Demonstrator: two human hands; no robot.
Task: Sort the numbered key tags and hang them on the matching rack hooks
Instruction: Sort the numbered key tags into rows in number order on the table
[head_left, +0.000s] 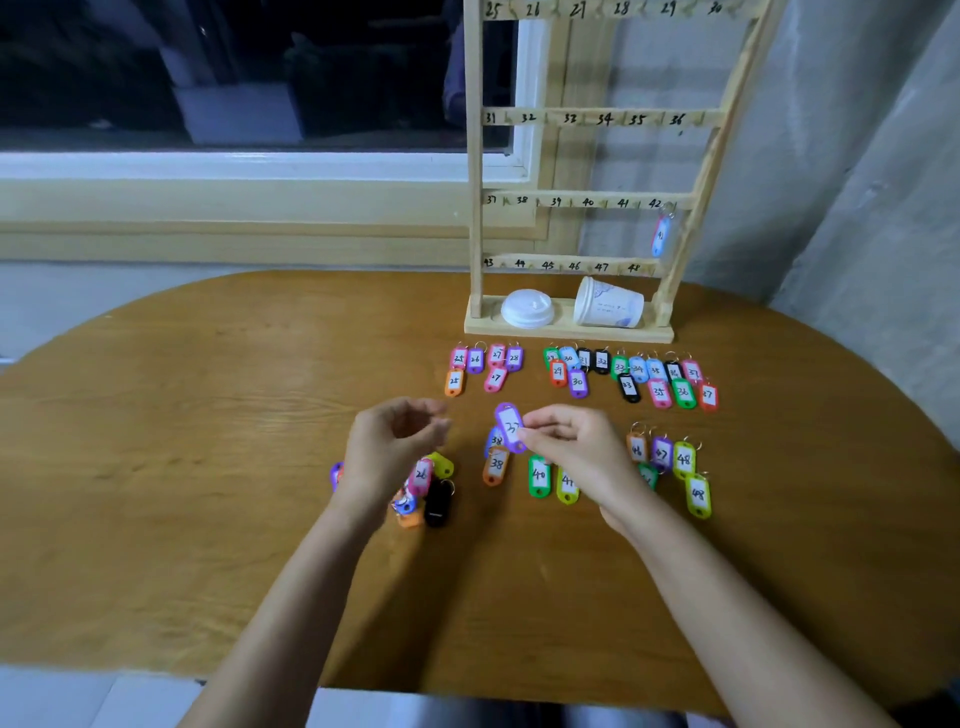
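Observation:
My right hand (569, 441) pinches a purple key tag (509, 426) above the table, label facing me. My left hand (395, 441) hovers with loosely curled fingers and holds nothing, just over a small unsorted heap of tags (428, 488). Sorted tags lie in rows: a group marked 25 to 28 (480, 366), a longer row from 29 to 37 (631, 376), and nearer ones from 38 to 48 (540, 474). The wooden rack (587, 200) stands at the table's back with numbered hooks. One blue tag (660, 236) hangs on hook 42.
A white lid (527, 307) and a paper cup lying on its side (609, 303) sit on the rack's base. The round wooden table (208, 415) ends near my body. A window sill runs behind it, and a grey wall stands to the right.

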